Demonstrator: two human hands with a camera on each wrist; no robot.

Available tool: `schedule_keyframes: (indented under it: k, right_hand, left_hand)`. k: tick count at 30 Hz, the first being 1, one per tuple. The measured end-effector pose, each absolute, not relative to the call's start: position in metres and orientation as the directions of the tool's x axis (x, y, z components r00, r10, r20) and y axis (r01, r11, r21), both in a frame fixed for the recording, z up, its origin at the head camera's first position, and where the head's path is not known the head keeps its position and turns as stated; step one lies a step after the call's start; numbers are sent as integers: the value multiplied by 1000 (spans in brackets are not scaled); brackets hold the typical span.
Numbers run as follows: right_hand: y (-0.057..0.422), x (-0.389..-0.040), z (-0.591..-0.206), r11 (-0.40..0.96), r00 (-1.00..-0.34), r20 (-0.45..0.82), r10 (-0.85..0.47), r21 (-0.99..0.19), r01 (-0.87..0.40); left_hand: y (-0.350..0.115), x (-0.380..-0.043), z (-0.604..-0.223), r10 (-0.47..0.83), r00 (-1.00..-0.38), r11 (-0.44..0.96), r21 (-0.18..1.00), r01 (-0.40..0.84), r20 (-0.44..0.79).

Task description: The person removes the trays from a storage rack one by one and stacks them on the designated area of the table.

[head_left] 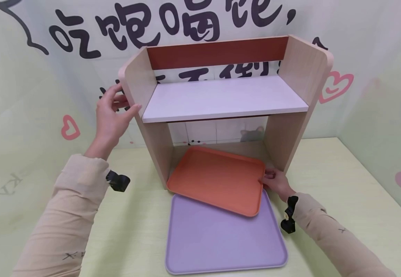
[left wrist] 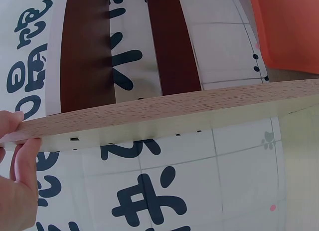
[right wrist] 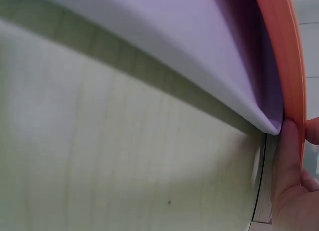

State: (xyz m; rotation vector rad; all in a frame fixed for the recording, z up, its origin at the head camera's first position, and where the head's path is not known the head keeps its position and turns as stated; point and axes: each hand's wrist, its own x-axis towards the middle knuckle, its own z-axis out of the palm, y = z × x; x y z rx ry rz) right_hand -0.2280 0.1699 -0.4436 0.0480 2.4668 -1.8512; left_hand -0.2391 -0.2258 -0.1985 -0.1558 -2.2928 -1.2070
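Note:
A small wooden desktop shelf [head_left: 225, 96] with a white middle board stands on the table. My left hand [head_left: 112, 113] holds the upper front edge of its left side panel [left wrist: 164, 107], thumb on one face and fingers on the other. In the lower compartment an orange tray [head_left: 217, 179] lies askew, its front right corner sticking out over a purple tray [head_left: 221, 238]. My right hand [head_left: 277, 182] pinches the orange tray's right rim, beside the shelf's right panel. The right wrist view shows the fingers [right wrist: 289, 161] at that rim, close to the purple tray's corner.
The purple tray lies flat on the pale wooden table [head_left: 338, 184], its back part under the orange tray. Behind the shelf hangs a white printed backdrop [head_left: 82, 73] with large black characters and pink hearts. Light green walls stand at both sides.

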Motion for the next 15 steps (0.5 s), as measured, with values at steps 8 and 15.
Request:
schedule_keyframes:
  k: [8,15]
  right_hand:
    - [167,-217,-442,207,-999,-50,-7,-977,47]
    - [164,-208,-439,191,-992,-113,53,-974,122]
  left_hand:
    - [-226,-239,-198,-142,-849,591,732,340,508]
    - [-226,-238,-198,-147,-850,591,734,335,506]
